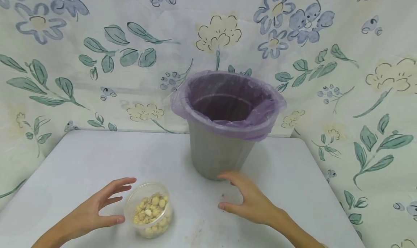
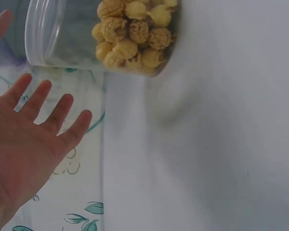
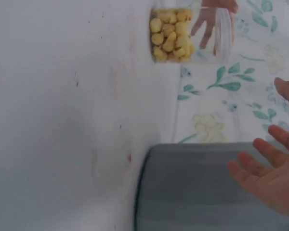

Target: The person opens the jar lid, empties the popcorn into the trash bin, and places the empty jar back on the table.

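Note:
A clear round plastic tub (image 1: pixel 153 228) stands upright on the table, about half full of yellowish popcorn (image 1: pixel 151 209). No lid covers its top. Just left of the tub is my left hand (image 1: pixel 94 210), thumb and fingers spread apart and holding nothing. In the left wrist view the same tub (image 2: pixel 67 36) shows at the top, a little away from the left fingers (image 2: pixel 48 103). My right hand (image 1: pixel 252 201) hovers in front of a grey bin (image 1: pixel 218 150), fingers parted around nothing. From the right wrist view, the right palm (image 3: pixel 274 180) faces toward the tub (image 3: pixel 202 36).
A purple bag (image 1: pixel 260 126) lines the bin and folds over its rim. The bin stands at the back of the white table (image 1: pixel 114 157). Small dark crumbs and reddish smudges mark the tabletop between the hands. Floral cloth (image 1: pixel 130 78) hangs behind and beside the table.

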`<state>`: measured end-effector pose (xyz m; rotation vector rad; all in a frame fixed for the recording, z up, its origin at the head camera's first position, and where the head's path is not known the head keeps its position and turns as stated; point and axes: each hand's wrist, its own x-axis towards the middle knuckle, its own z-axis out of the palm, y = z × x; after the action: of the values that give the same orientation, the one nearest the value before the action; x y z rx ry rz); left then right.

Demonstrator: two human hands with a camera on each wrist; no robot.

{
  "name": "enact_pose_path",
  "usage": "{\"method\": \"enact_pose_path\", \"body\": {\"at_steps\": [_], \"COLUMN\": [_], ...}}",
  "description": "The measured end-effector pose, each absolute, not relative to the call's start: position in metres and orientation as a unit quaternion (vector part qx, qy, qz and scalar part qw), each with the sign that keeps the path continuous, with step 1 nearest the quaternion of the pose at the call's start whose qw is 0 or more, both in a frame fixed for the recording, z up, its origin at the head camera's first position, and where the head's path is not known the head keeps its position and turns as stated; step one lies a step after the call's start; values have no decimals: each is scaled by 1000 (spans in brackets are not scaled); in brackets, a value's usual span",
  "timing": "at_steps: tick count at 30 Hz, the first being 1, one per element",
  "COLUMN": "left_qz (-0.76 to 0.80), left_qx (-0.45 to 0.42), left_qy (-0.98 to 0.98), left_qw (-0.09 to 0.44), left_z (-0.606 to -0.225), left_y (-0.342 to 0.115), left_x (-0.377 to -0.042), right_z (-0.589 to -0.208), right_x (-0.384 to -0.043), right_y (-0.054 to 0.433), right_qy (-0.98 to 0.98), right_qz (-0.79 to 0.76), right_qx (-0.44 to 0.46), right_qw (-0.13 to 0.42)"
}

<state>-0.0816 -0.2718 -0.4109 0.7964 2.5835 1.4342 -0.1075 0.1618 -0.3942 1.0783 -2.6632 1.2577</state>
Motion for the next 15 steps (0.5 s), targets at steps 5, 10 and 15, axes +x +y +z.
{"method": "enact_pose_path", "body": {"at_steps": [5, 10, 15], "left_qz": [482, 490, 492], "left_qx": [257, 266, 265], "left_qy": [835, 827, 826], "left_qw": [61, 68, 71], "left_z": [-417, -423, -428], "left_y": [-267, -264, -261], "left_x": [-79, -76, -74], "right_z": [-404, -414, -421], "right_x": [-109, -111, -113], "right_y": [146, 130, 113], "right_qy": [-834, -809, -799], "right_qz": [421, 454, 479], "right_qx": [357, 370, 355], "right_qw": [-15, -50, -81]}}
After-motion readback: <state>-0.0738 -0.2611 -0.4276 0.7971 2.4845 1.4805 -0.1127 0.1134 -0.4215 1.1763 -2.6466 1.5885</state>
